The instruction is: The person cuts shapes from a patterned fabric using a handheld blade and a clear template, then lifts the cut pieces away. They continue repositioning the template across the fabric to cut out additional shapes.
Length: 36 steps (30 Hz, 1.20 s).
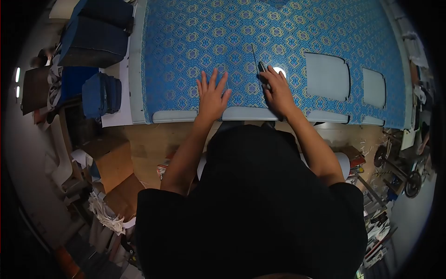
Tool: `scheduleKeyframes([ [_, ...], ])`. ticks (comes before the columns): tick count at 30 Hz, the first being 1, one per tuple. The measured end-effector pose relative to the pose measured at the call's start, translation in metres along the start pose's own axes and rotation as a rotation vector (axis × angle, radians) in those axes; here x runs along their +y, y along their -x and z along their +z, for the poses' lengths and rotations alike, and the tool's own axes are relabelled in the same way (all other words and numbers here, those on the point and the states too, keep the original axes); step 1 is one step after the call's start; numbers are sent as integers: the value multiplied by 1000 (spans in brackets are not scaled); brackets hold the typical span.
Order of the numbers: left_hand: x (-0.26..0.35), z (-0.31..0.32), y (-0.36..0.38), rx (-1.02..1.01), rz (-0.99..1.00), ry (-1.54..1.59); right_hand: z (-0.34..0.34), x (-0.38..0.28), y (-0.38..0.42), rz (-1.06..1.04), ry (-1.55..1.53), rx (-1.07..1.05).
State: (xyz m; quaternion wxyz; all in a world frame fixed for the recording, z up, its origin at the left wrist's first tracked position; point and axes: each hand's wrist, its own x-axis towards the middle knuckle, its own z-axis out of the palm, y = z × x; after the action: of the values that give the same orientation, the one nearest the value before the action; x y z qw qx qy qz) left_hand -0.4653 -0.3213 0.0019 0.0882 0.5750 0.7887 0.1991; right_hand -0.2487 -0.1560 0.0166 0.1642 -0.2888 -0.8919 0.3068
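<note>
A blue patterned fabric point(186, 42) with yellow and purple motifs lies spread over the table. My left hand point(213, 98) rests flat on it near the front edge, fingers spread and holding nothing. To its right, my right hand point(278, 92) is closed around a slim dark tool point(262, 67) that points away from me; its exact kind is hard to make out. A thin dark line runs ahead of the tool on the fabric. Beside the right fingers shows a bright white round spot point(280, 72), partly covered by the hand.
Pale table surface point(327, 76) shows through cut-out openings at right and along the front edge. Folded dark blue cloth stacks point(98, 39) and smaller blue pieces point(100, 95) sit at left. A cardboard box point(111, 162) stands below left; a metal wheel point(412, 184) is at right.
</note>
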Motion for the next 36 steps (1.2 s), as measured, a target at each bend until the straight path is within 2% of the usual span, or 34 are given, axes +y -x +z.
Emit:
scheduleKeyframes([
  [2, 1, -6, 2, -1, 26, 19, -1, -7, -6, 35, -106, -8],
  [3, -2, -7, 2, 2, 53, 21, 3, -6, -8, 33, -108, 63],
  [5, -14, -8, 3, -14, 78, 45, 8, -6, -2, 228, -561, 163],
  [6, -20, -8, 1, -17, 91, 58, 18, 5, 0, 117, -463, 353],
  [8, -31, -9, 0, -21, 111, 85, 28, 6, 8, 198, -454, 568],
  [10, -35, -6, 1, -34, 123, 106, 29, 2, 18, 285, -474, 572],
  [14, -31, -3, -3, -5, 114, 77, 30, 13, 32, 250, -309, 445],
  [16, -24, -1, -2, 5, 100, 51, 17, 4, 28, 207, -149, 298],
  [17, -21, -1, -3, 13, 86, 62, 8, -5, 27, 287, -174, 221],
  [18, -20, 0, -4, 22, 72, 70, 7, 0, 28, 282, -178, 218],
  [20, -20, 2, -3, 30, 66, 68, 10, 11, 34, 122, 25, 225],
  [23, -19, 5, -2, 34, 63, 61, 1, 2, 37, 205, -69, 178],
  [27, -15, 8, -1, 66, 51, 60, 8, 9, 40, 207, -109, 221],
  [29, -13, 9, 0, 67, 44, 52, 11, 16, 41, 90, -34, 286],
  [36, -9, 7, 0, 90, 20, 48, 5, 12, 40, 95, -50, 295],
])
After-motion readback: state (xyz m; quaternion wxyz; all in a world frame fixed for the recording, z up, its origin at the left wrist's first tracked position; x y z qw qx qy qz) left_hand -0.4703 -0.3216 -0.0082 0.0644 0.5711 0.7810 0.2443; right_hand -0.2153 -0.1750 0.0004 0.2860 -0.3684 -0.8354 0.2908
